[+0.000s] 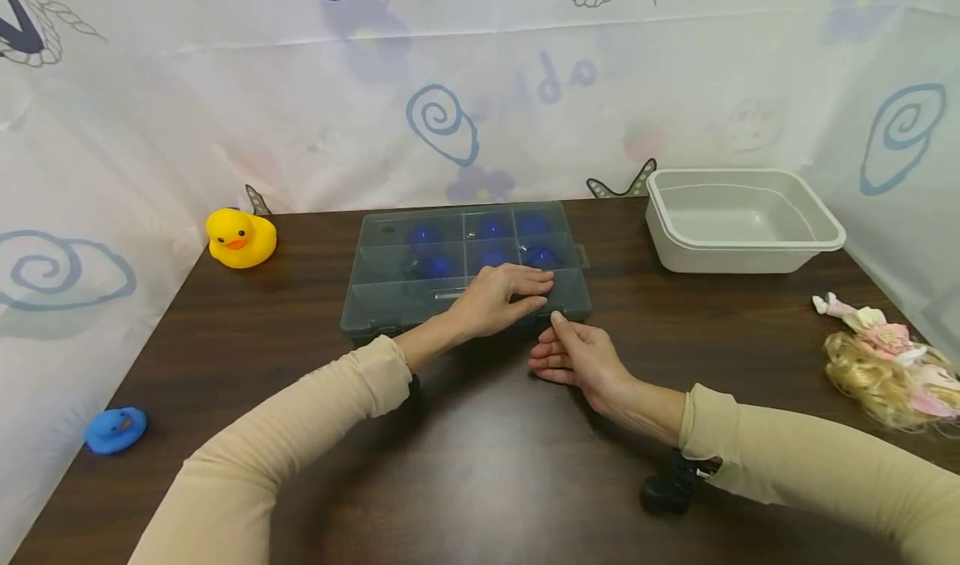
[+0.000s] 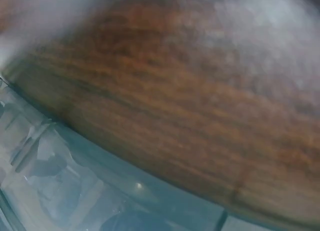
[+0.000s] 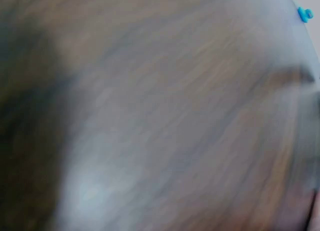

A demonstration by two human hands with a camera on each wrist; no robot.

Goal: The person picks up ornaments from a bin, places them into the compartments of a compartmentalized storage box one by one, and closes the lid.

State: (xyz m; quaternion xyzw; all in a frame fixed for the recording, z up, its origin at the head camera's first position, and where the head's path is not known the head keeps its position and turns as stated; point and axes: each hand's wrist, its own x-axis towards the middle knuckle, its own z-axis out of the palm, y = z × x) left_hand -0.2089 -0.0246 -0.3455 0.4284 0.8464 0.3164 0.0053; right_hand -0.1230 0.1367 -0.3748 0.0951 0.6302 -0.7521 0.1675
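Note:
A dark translucent divided plastic box (image 1: 397,298) lies on the table with its lid down. Blue round objects (image 1: 438,267) show through the lid in several compartments. My left hand (image 1: 498,298) rests on the front right part of the lid, fingers straight and pointing right. Just in front of the box's front right edge is my right hand (image 1: 585,361), its fingers loosely bent and its thumb tip at or close to the front rim; whether it touches cannot be told. The left wrist view shows the box's edge (image 2: 145,191) close up; the right wrist view is mostly blurred.
A yellow rubber duck (image 1: 242,238) stands at the back left, and a small blue duck (image 1: 116,430) at the left edge. On the right are a light grey basin (image 1: 738,257) and a blond doll (image 1: 892,357). A printed curtain (image 1: 525,132) hangs behind the brown table (image 1: 465,482).

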